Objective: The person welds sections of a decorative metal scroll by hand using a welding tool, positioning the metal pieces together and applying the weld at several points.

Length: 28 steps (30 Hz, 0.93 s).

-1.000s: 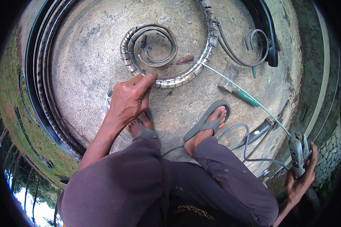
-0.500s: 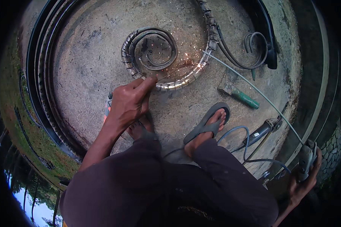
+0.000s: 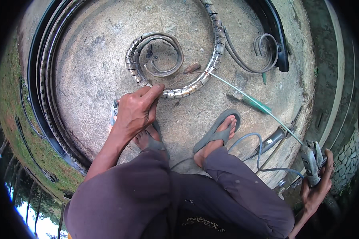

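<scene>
My right hand (image 3: 317,193) is closed round a welding electrode holder (image 3: 311,163) at the lower right. From its jaws a long pale electrode (image 3: 251,98) runs up and left, its tip at a spiral of metal bar (image 3: 186,91) crossed by many dark notches or bands. My left hand (image 3: 136,105) is closed on a thin wire-like rod (image 3: 176,82) just below the small inner coil. The rod's far end reaches the bar near the electrode tip; whether it touches cannot be seen.
Beyond the right foot (image 3: 223,129) lie a green-handled tool (image 3: 256,104) and a dark power tool (image 3: 272,139). A blue-grey cable (image 3: 260,149) loops to the holder. Curved black metal bands (image 3: 38,87) border the left; another scroll (image 3: 277,51) lies right. A brown lump (image 3: 192,67) sits inside the spiral.
The bright sparks and glow at the spiral are gone. My right hand has shifted the holder up and left, and the electrode tip is lower on the bar. The left hand barely moved.
</scene>
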### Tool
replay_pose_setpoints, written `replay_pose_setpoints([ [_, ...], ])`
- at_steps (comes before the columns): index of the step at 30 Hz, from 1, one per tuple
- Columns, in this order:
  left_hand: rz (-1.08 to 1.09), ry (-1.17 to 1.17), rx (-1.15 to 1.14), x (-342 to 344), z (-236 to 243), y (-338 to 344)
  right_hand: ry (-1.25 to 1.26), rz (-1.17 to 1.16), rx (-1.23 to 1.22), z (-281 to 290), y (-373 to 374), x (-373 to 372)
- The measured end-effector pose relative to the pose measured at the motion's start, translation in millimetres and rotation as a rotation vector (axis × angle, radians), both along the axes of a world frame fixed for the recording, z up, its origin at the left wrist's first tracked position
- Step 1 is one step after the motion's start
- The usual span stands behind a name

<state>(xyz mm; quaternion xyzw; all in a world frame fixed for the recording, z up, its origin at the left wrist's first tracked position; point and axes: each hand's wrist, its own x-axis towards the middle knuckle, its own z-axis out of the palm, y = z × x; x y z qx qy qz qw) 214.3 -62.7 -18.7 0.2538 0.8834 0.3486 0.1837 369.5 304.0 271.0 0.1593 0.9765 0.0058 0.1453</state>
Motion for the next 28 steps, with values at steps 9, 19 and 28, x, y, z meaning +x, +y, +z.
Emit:
replay_pose_setpoints([
  [9,0.018,0.017,0.017,5,-11,0,0.047,0.057,0.037,-2,2,1],
  [19,0.009,0.009,-0.004,4,-8,-4,-0.028,-0.158,-0.056,4,3,5],
  [28,0.259,0.34,0.116,-54,1,-12,0.426,-0.333,0.067,26,26,40],
])
